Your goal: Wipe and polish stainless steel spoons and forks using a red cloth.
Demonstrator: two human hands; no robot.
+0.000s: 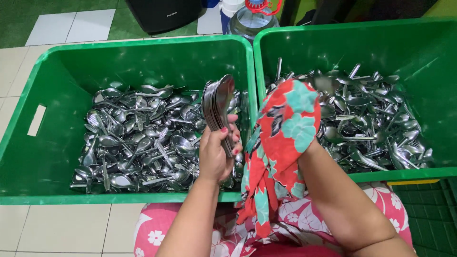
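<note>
1. Two green plastic crates sit side by side in front of you: the left crate (28,157) and the right crate (428,47), their rims touching in the middle.
2. Both hold loose steel spoons. The left pile of spoons (138,138) covers the crate floor, and the right pile of spoons (376,123) lies heaped toward the near wall.
3. Beyond the crates you have a large clear water bottle (251,19) and a black box (164,14) on the tiled floor (66,228).
4. The shared crate rims stand between your two hands; your lap in pink flowered fabric (304,221) lies just below them.
5. Your left hand (216,154) is closed around a nested stack of spoons (219,102), fingers wrapped over the handles, bowls fanned upward above the left crate's right end.
6. Your right hand (290,119) is wrapped in a red and teal flowered cloth (269,166), which hangs down toward your lap. The cloth hides the fingers, so you cannot tell how far they are spread. It hovers over the near left corner of the right crate, beside the stack.
</note>
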